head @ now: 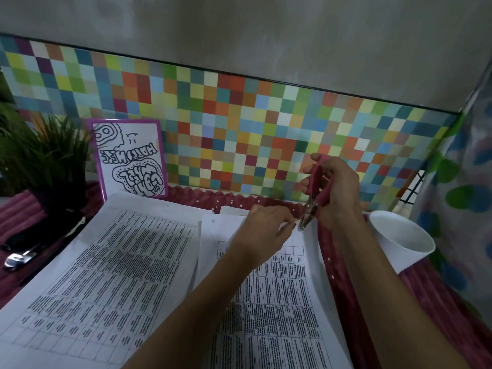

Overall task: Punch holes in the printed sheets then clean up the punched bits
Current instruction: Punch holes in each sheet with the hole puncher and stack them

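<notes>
Two stacks of printed sheets lie on a red cloth: a left stack (111, 275) and a right stack (277, 302). My right hand (338, 187) grips a hole punch with pink handles (315, 190), its metal jaws (306, 221) at the top right corner of the right stack. My left hand (266, 230) pinches that corner of the sheet beside the jaws. Small white punched bits (241, 203) dot the red cloth along the top edge and down the right side (331, 267) of the sheets.
A white paper cup (402, 235) lies tilted at the right, close to my right forearm. A purple-framed drawing (130, 158) leans on the colourful tiled wall. A dark potted plant (45, 161) stands at the left, with a black and metal object (21, 255) below it.
</notes>
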Available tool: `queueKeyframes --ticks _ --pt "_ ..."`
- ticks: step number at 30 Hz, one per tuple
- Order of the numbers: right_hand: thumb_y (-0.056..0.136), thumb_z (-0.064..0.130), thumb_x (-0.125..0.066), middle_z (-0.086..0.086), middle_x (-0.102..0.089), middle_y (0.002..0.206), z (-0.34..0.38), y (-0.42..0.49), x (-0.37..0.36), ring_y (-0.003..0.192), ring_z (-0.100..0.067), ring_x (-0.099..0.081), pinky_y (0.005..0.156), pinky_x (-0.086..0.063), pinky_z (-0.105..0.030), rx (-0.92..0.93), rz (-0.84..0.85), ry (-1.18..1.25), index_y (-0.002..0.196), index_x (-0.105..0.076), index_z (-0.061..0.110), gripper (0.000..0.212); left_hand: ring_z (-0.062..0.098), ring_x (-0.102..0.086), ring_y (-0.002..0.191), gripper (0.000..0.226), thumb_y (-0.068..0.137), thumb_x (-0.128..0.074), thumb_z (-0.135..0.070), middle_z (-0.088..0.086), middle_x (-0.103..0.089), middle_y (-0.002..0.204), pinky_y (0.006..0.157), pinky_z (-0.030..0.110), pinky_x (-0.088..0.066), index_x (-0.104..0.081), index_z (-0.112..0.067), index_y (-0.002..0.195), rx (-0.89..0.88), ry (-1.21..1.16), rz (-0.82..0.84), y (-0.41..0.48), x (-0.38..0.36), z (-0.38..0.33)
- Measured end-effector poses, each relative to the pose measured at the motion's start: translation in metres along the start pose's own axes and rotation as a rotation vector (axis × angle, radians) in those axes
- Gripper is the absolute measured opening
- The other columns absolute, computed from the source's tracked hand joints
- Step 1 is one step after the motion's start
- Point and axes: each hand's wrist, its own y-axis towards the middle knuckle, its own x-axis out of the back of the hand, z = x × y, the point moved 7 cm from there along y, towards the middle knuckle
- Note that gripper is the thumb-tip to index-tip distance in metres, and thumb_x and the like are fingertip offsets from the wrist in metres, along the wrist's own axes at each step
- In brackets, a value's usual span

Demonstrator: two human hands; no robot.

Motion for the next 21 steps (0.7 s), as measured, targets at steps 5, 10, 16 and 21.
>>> queueKeyframes --ticks 5,10,16,21 --pt "0.078 0.017 -0.055 -0.011 -0.061 0.082 0.026 -0.007 0.017 0.061 -0.023 -0.054 0.056 -0.046 -0.031 0.173 0.042 0.021 0.113 -0.064 0.008 0.038 0.013 -0.060 0.087 0.014 0.096 -0.056 -0.028 -0.010 -0.069 0.094 0.092 0.039 -0.045 -0.068 -0.020 0.097 0.013 -0.026 -0.041 -0.001 0.009 0.002" --pt "0.082 0.008 -0.074 0.005 -0.055 0.082 0.022 -0.031 0.032 0.067 -0.001 -0.051 0.066 -0.048 -0.014 0.228 0.247 -0.580 0.121 -0.063 0.039 0.052 0.002 -0.050 0.085 0.015 0.098 -0.053 -0.027 -0.009 -0.066 0.093 0.087 0.030 -0.034 -0.064 -0.018 0.097 -0.074 -0.001 -0.192 -0.004 0.022 -0.007" --pt "0.082 0.011 -0.073 0.005 -0.075 0.080 -0.030 -0.054 0.054 0.074 -0.012 -0.070 0.071 -0.053 -0.024 -0.113 0.434 -0.870 0.085 -0.075 0.022 0.012 -0.001 -0.047 0.087 0.011 0.098 -0.054 -0.022 -0.011 -0.062 0.091 0.092 0.033 -0.033 -0.065 -0.019 0.097 -0.036 -0.002 -0.353 0.009 0.044 -0.016" --pt "0.085 0.012 -0.063 0.011 -0.059 0.055 -0.016 -0.038 0.072 0.052 -0.006 -0.050 0.056 -0.037 -0.026 0.076 0.220 -0.660 0.059 -0.062 0.023 0.027 0.005 -0.038 0.127 0.047 0.090 -0.054 -0.055 -0.007 -0.050 0.134 0.112 0.051 -0.026 -0.050 -0.026 0.127 0.008 0.101 -0.493 0.014 0.088 -0.024"
